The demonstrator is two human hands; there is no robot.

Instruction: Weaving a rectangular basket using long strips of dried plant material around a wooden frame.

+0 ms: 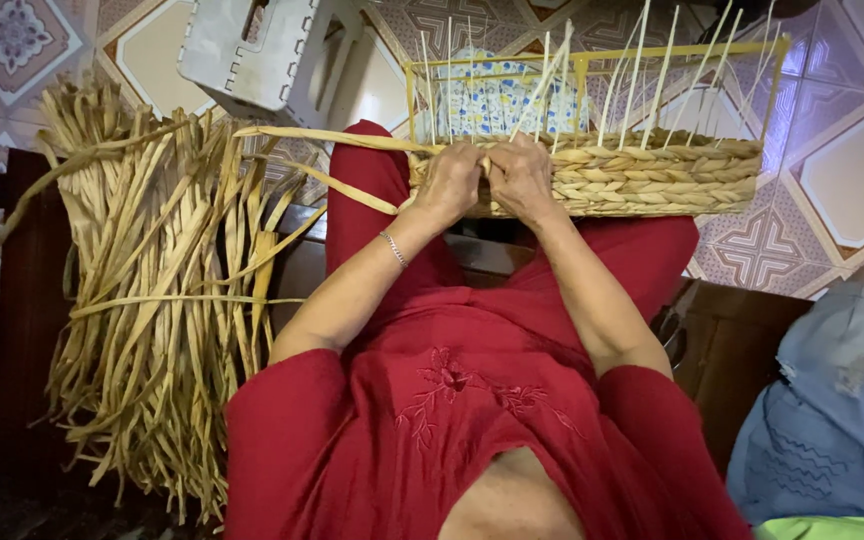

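A half-woven rectangular basket (pixel 652 175) of dried straw rests on my knees, with thin pale upright spokes rising from its yellow frame. Both hands press on its near wall. My left hand (pixel 447 180) pinches a long flat straw strand (pixel 322 135) that trails off to the left. My right hand (pixel 520 178) sits beside it, fingers curled over the woven rim and the same strand. A thin bracelet circles my left wrist. I wear red clothes.
A large bundle of dried straw strips (pixel 152 300) lies over a dark wooden bench to my left. A white plastic stool (pixel 262 50) stands on the patterned tiled floor (pixel 852 170) beyond. Blue cloth (pixel 832 400) lies at the lower right.
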